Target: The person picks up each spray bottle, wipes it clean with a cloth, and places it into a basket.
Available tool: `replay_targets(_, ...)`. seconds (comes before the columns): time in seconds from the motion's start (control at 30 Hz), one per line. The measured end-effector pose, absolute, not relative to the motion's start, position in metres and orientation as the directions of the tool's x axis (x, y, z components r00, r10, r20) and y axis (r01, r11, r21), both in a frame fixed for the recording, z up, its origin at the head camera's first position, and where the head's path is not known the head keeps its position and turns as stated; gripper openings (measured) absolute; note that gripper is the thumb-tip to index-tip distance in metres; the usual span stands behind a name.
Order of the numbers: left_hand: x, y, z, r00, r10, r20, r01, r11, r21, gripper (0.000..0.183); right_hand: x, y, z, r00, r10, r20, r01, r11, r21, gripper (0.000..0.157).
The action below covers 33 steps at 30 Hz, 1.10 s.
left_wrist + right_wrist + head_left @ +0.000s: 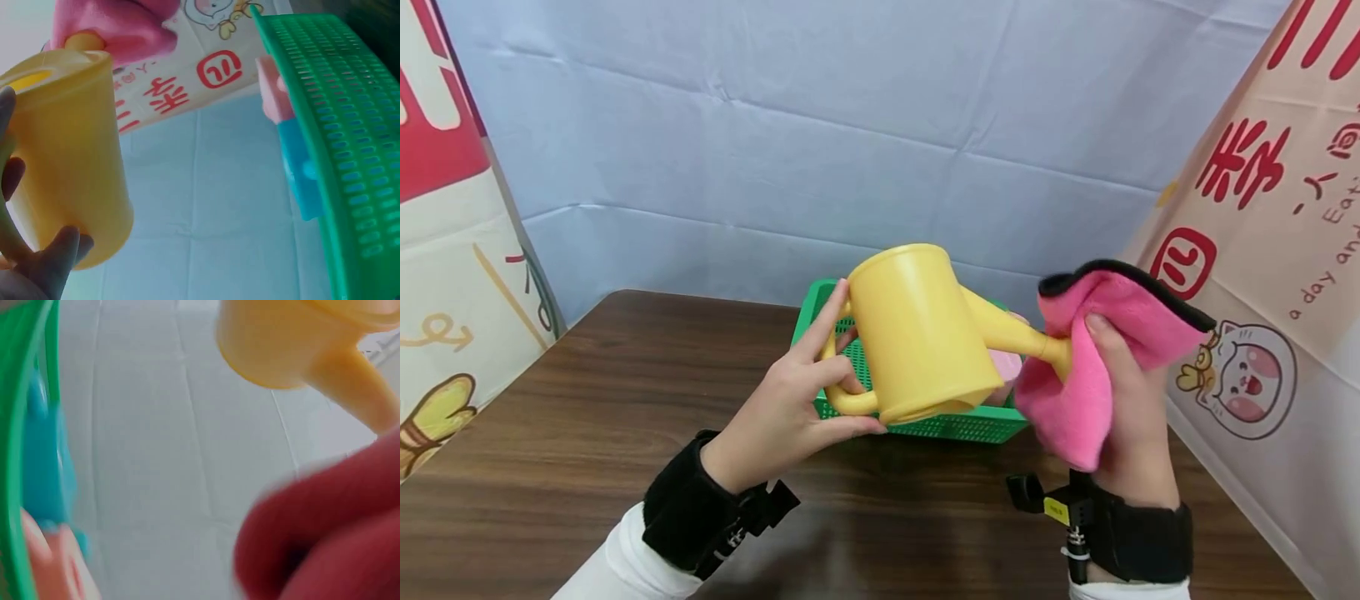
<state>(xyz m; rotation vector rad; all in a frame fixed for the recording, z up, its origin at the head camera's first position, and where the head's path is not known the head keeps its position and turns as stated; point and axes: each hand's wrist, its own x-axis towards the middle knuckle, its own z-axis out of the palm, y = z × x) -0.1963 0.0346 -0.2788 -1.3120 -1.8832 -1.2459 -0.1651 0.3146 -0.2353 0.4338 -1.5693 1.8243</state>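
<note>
A yellow watering can point(917, 333) is held up in the air, tilted, above a green basket point(955, 427). My left hand point(790, 400) grips its handle, fingers curled through the loop and thumb against the base. A pink cloth point(1075, 408) with a black edge is in my right hand point(1131, 400), wrapped around the end of the spout point(1011, 329). The spout's tip is hidden in the cloth. In the left wrist view the can point(69, 156) shows its body and top opening, with the cloth point(119, 28) beyond it.
Inside the basket are a pink item point(1006, 367) and a blue item point(297, 165), only partly visible. The basket stands on a dark wooden table point(715, 342). A pale cloth backdrop point(775, 150) hangs behind, with printed sheets point(1262, 275) at both sides.
</note>
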Motion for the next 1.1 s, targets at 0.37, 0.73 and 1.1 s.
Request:
replay_targets(0.37, -0.196, 0.041, -0.29, -0.28, 0.447, 0.849, 0.923, 0.37, 0.11, 0.037, -0.149, 0.253, -0.239, -0.556, -0.123, 0.822, -0.517, 0.826, -0.225, 0.03)
replay_targets(0.73, -0.198, 0.047, -0.292, -0.203, 0.444, 0.873, 0.916, 0.401, 0.009, 0.035, -0.14, 0.238, -0.233, -0.394, -0.286, 0.874, -0.742, 0.66, -0.119, 0.051)
replay_targets(1.1, -0.197, 0.049, -0.295, -0.188, 0.497, 0.847, 0.913, 0.407, -0.037, 0.037, -0.165, 0.271, -0.245, -0.649, -0.122, 0.751, -0.689, 0.513, -0.512, 0.034)
